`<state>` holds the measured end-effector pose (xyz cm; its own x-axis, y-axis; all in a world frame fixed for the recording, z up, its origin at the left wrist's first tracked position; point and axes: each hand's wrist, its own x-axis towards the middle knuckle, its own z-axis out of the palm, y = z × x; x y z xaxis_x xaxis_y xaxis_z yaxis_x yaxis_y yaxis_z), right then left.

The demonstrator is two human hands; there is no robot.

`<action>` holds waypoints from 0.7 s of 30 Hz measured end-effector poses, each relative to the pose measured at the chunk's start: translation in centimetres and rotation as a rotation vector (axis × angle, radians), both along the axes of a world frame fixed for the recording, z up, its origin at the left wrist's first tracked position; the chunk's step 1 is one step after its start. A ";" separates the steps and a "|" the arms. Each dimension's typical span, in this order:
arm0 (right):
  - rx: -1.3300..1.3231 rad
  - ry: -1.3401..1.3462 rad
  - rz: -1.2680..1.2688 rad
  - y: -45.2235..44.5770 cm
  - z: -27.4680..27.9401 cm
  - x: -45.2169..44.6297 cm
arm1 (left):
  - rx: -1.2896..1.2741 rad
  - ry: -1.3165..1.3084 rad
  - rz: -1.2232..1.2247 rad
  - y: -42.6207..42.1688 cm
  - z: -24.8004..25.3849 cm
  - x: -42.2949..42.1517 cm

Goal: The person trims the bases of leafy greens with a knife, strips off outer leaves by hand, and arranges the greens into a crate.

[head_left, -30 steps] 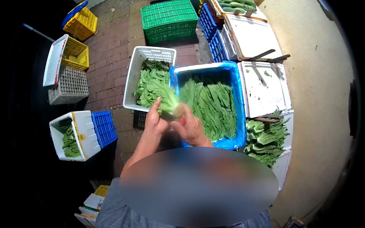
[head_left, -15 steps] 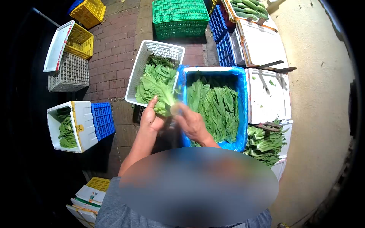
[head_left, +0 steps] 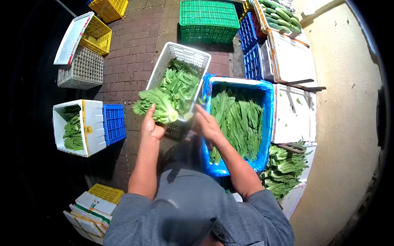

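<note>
My left hand (head_left: 153, 128) is closed around a head of leafy lettuce (head_left: 152, 102), its pale cut stem end turned toward my right hand. The lettuce is above the near left corner of a white plastic basket (head_left: 153, 78), which holds more loose leafy greens (head_left: 178, 82). My right hand (head_left: 207, 128) is curled beside the basket, near the blue-lined box, and blurred. A dark smear shows below its fingers, so what it grips is unclear. A pale round stem piece (head_left: 188, 116) lies between the hands. Long green leaves (head_left: 240, 119) are stacked in the blue-lined box (head_left: 269, 119).
A green crate (head_left: 209, 30) stands ahead. Along the right wall are foam lids (head_left: 291, 57), cucumbers (head_left: 281, 16) and more leafy greens (head_left: 287, 166). To the left are a foam box (head_left: 92, 127) with greens, a blue crate (head_left: 114, 123) and a grey crate (head_left: 82, 67).
My left hand has drawn the lettuce left, away from my right hand. My right hand has parted from the stem end. The view has shifted, showing more of my arms and cap.
</note>
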<state>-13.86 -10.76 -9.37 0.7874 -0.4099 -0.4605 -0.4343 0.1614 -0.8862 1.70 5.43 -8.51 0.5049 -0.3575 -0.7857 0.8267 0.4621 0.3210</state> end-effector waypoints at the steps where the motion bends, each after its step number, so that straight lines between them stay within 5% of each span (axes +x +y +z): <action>1: 0.024 0.102 -0.013 0.0 0.3 1.3 | 0.021 -0.031 0.025 0.4 -0.5 0.2; 4: 0.030 0.087 -0.104 -0.3 -6.3 3.4 | 0.032 -0.165 0.059 1.4 -0.2 0.5; 6: -0.125 -0.002 -0.175 0.1 -7.2 3.7 | 0.056 -0.330 0.056 1.7 -0.3 0.2; 9: 0.054 0.114 -0.051 1.0 -5.7 1.0 | 0.087 -0.473 -0.031 2.2 -1.0 -0.4; 15: 0.101 -0.004 -0.183 -1.0 2.6 -4.7 | -0.017 -0.436 -0.652 -0.7 -1.2 -5.4; 18: -0.060 -0.056 -0.218 -2.9 2.2 -9.1 | -0.208 -0.422 -0.916 -4.4 0.8 -9.7; 21: 0.103 -0.114 -0.386 -4.9 4.8 -15.2 | -0.341 -0.466 -1.294 -8.7 2.0 -13.2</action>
<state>-29.03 -15.65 -4.61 0.6333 -0.6415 -0.4329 -0.2243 0.3832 -0.8960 -11.48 -3.24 -6.56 -0.1352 -0.8961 -0.4228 0.5710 -0.4192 0.7058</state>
